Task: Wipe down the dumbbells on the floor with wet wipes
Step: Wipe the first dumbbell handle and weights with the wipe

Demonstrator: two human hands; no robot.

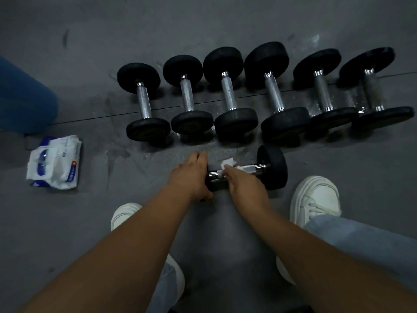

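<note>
A small black dumbbell (272, 167) lies sideways on the grey floor just in front of me. My left hand (190, 176) grips its left weight, which it mostly hides. Around the chrome handle my right hand (242, 187) holds a white wet wipe (228, 164). Behind it, several black dumbbells (230, 96) with chrome handles stand in a row, left to right. A white and blue pack of wet wipes (55, 162) lies on the floor at the left.
My two white shoes (316, 199) stand on either side of my arms, the left one (123, 214) partly hidden. A blue object (22, 98) sits at the far left edge. Wet patches mark the floor (225, 19) around the dumbbell row.
</note>
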